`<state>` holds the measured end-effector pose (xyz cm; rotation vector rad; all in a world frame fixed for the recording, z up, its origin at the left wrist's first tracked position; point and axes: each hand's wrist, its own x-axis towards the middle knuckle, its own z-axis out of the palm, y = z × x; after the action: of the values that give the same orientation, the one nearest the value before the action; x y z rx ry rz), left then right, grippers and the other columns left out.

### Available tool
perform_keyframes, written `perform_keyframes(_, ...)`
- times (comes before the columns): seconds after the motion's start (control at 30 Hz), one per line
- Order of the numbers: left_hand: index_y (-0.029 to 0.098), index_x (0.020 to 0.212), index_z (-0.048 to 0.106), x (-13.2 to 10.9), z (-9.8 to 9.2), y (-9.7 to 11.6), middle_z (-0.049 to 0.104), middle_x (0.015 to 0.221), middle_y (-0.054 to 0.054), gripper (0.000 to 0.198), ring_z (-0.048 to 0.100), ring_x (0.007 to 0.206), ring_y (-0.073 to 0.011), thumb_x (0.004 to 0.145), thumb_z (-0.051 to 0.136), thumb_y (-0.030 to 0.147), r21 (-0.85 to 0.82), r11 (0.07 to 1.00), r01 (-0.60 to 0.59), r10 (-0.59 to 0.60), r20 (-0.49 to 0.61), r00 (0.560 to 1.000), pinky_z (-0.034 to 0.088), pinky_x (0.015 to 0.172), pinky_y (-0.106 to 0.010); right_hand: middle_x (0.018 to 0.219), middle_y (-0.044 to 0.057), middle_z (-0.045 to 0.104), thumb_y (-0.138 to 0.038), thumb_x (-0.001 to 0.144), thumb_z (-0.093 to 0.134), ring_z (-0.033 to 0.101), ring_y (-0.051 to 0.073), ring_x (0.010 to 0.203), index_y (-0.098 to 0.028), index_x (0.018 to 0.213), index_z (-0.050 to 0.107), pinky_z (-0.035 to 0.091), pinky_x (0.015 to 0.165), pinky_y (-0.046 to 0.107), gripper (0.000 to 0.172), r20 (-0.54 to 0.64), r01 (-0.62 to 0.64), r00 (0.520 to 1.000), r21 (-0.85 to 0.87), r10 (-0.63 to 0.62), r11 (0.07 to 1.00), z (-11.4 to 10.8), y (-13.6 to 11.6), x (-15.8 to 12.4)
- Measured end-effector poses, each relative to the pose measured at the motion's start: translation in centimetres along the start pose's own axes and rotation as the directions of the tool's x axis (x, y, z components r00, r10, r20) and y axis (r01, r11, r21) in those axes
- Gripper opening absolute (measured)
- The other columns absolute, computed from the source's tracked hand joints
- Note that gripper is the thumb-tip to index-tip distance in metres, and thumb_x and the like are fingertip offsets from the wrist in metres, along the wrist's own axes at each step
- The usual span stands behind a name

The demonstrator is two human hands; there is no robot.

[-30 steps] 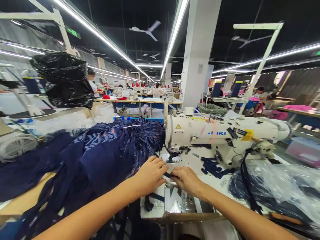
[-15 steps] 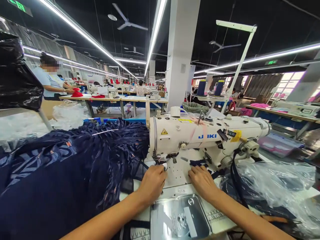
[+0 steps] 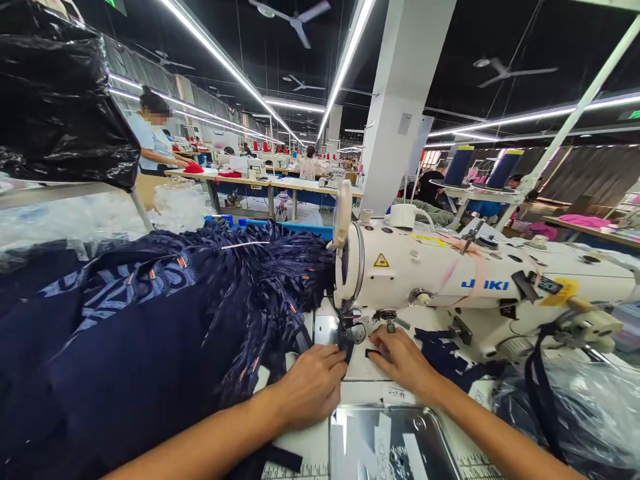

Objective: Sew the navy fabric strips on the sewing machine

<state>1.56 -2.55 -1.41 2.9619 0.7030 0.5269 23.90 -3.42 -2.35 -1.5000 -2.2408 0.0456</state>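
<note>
At the white sewing machine [image 3: 390,270], my left hand [image 3: 315,383] is closed, its fingertips on navy fabric [image 3: 345,343] beside the presser foot. My right hand [image 3: 405,363] pinches a small dark fabric strip [image 3: 371,353] on the machine bed, just right of the needle area. Several cut dark strips [image 3: 443,353] lie behind it, under the machine arm. A large heap of navy garments [image 3: 125,360] with pale blue lettering spreads to the left. Closest to me, a shiny metal tray [image 3: 443,437] holds white labels.
Clear plastic bags [image 3: 595,407] lie at the right, and a black plastic-wrapped bundle [image 3: 65,100] stands at the upper left. Two navy thread cones [image 3: 459,167] sit on a stand behind the machine. Across the aisle a person [image 3: 150,143] works at another table.
The view has turned left and closer to the machine. My right hand has moved left from the pile of cut strips towards the needle, with a small strip in its fingers.
</note>
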Motion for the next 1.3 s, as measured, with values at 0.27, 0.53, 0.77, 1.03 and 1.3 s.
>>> perform_keyframes(0.27,0.006,0.107,0.054,-0.4,0.4,0.2,0.054,0.115,-0.016,0.034,0.047,0.108,-0.0250,0.075,0.046,0.010,0.058,0.997,-0.054,0.050,0.063,0.997,0.039,0.095,-0.037,0.079,0.006,0.056,-0.018,0.085,0.040,0.051,0.018,0.072,-0.019,0.080,0.051,0.042,0.065,0.032,0.012,-0.073,0.142,0.987,-0.003,-0.142,0.990,1.3,0.0,0.2)
perform_keyframes(0.53,0.006,0.108,0.053,-0.9,0.0,0.8,0.048,0.123,-0.018,0.034,0.046,0.110,-0.0266,0.075,0.044,0.007,0.113,0.993,-0.045,0.035,0.085,0.996,0.038,0.094,-0.038,0.073,0.007,0.056,-0.008,0.082,0.029,0.049,0.018,0.068,-0.017,0.073,0.051,0.041,0.063,0.031,0.025,-0.061,0.273,0.958,-0.119,-0.281,0.955,3.0,-1.6,3.1)
perform_keyframes(0.77,0.009,0.094,0.054,-0.2,-0.2,0.9,0.045,0.124,-0.019,0.020,0.047,0.105,-0.0277,0.076,0.045,0.009,0.171,0.984,-0.047,0.026,0.123,0.992,0.038,0.089,-0.040,0.061,-0.002,0.051,-0.013,0.079,0.041,0.046,0.013,0.059,-0.019,0.065,0.046,0.037,0.059,0.024,0.016,0.127,0.023,0.990,0.228,-0.054,0.973,1.6,-2.0,4.1)
perform_keyframes(1.03,0.011,0.095,0.052,0.5,-0.1,0.6,0.049,0.119,-0.017,0.022,0.047,0.100,-0.0264,0.074,0.047,0.009,0.176,0.984,-0.034,0.009,0.140,0.990,0.040,0.086,-0.039,0.062,-0.003,0.049,-0.018,0.081,0.041,0.046,0.013,0.060,-0.019,0.066,0.045,0.038,0.059,0.025,0.016,0.179,-0.029,0.984,0.274,-0.021,0.961,1.6,-1.2,3.9)
perform_keyframes(1.3,0.009,0.099,0.052,0.5,0.3,0.5,0.048,0.119,-0.017,0.023,0.045,0.107,-0.0262,0.076,0.046,0.010,0.144,0.989,-0.033,0.016,0.118,0.993,0.038,0.092,-0.037,0.078,0.005,0.056,-0.016,0.087,0.036,0.052,0.017,0.073,-0.019,0.079,0.051,0.044,0.067,0.030,0.017,0.033,0.228,0.972,0.092,-0.232,0.969,2.2,-0.7,2.7)
